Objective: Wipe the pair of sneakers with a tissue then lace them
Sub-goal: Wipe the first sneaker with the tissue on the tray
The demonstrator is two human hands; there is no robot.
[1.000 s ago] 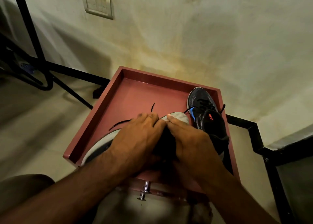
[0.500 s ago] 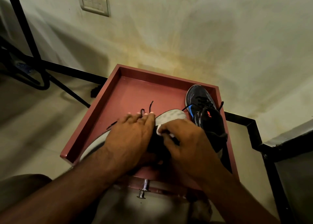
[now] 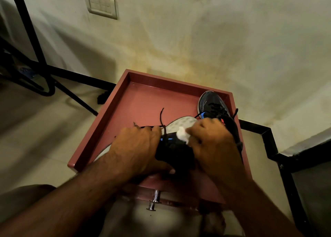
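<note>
A black sneaker [image 3: 174, 147] lies on its side in a red tray [image 3: 114, 107], its pale sole [image 3: 182, 123] facing away from me. My left hand [image 3: 138, 147] grips this shoe from the left, thumb under its near side. My right hand [image 3: 213, 143] holds a small white tissue [image 3: 182, 135] pressed against the shoe's upper near the sole. A loose black lace [image 3: 162, 116] trails from the shoe across the tray. The second black sneaker [image 3: 215, 106], with blue and red marks, stands upright at the tray's right side.
The tray sits on a small red stand with a metal knob [image 3: 155, 200] at its front. A stained wall with a switch plate [image 3: 102, 4] rises behind. Black metal legs [image 3: 41, 61] stand on the floor at the left, and a black frame [image 3: 268, 143] runs along the right.
My right hand has drawn back toward me along the shoe, so the tissue and more of the sole now show. My left hand keeps its hold, and the lace end has shifted.
</note>
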